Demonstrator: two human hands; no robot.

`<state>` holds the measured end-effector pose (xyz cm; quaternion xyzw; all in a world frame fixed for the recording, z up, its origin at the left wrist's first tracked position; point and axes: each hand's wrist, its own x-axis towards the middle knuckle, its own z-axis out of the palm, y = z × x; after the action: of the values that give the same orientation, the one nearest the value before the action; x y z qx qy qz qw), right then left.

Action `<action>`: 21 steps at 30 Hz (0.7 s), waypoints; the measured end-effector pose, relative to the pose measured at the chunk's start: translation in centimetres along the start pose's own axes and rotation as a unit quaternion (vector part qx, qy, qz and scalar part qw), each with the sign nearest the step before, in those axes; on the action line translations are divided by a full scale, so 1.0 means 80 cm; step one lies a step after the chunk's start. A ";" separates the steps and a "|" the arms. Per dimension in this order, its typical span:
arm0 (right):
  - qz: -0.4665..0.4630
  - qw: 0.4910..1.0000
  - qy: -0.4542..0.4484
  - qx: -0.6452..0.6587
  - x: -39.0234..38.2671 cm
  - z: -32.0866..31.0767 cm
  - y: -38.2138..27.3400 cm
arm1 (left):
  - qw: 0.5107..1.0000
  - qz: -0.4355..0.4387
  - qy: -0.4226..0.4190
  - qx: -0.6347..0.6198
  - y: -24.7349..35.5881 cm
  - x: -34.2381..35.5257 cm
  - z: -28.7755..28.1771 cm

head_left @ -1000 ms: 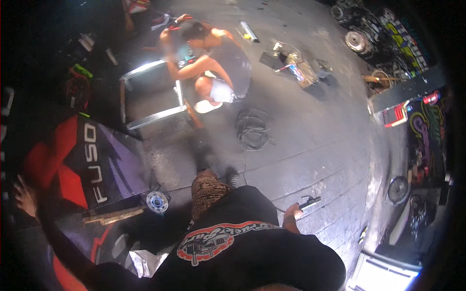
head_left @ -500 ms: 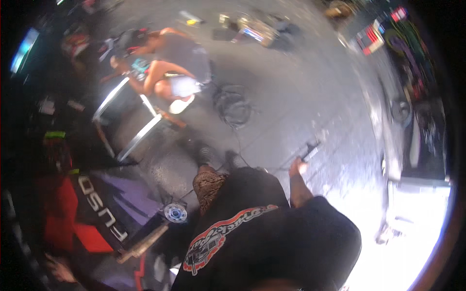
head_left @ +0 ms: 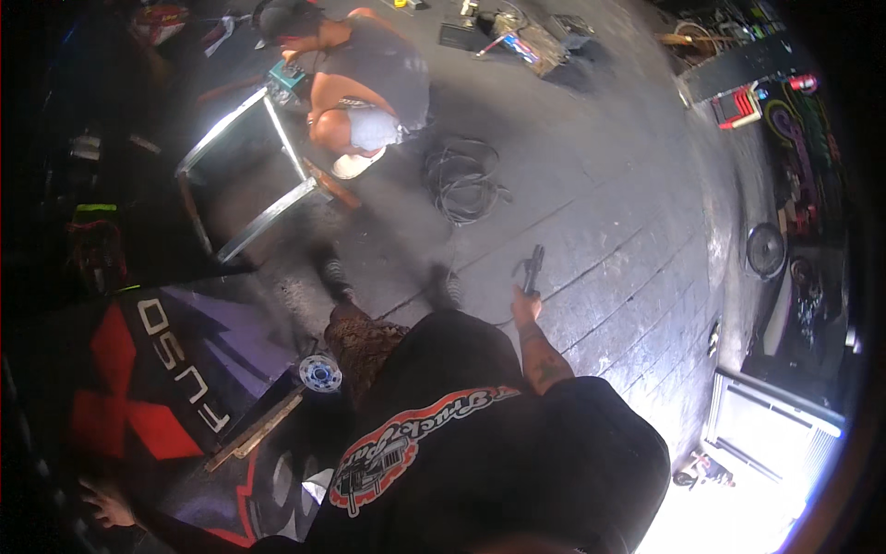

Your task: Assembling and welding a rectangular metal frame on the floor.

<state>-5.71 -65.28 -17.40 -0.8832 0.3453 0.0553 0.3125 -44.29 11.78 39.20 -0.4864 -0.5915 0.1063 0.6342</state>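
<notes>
Right hand (head_left: 526, 303), one: fingers closed round one dark clamp-like tool (head_left: 532, 269), held above the floor (head_left: 591, 157). Left hand (head_left: 109, 505), one: fingers spread, near the lower left corner of one painted panel (head_left: 166, 369); contact cannot be told. At the panel's right corner: one round disc (head_left: 320, 373); along its lower right edge, one wooden strip (head_left: 256, 431). Beyond, on the floor: one dark cable coil (head_left: 464, 183), one rectangular metal frame (head_left: 268, 221), one crouching co-worker (head_left: 378, 69).

The right hand (head_left: 527, 305) grips a dark tool (head_left: 532, 267); the left hand (head_left: 109, 506) spreads near a painted panel (head_left: 171, 383). A co-worker (head_left: 374, 69) (in a dark cap (head_left: 281, 17)) crouches beside a metal frame (head_left: 268, 219), near coiled cable (head_left: 461, 182).
</notes>
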 end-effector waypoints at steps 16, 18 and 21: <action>0.234 0.956 0.116 0.137 -0.097 0.075 -0.211 | 0.586 0.524 -0.135 -0.603 0.424 -0.149 -0.073; 0.249 0.945 0.109 0.184 -0.127 0.076 -0.222 | 0.594 0.553 -0.123 -0.571 0.437 -0.143 -0.044; 0.274 0.926 0.135 0.221 -0.164 0.082 -0.220 | 0.600 0.612 -0.111 -0.503 0.451 -0.163 -0.004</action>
<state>-3.53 -43.90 -9.48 -0.6618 0.6161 -0.0588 0.4232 -31.72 20.56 4.03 -0.9610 -0.1812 0.2088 0.0055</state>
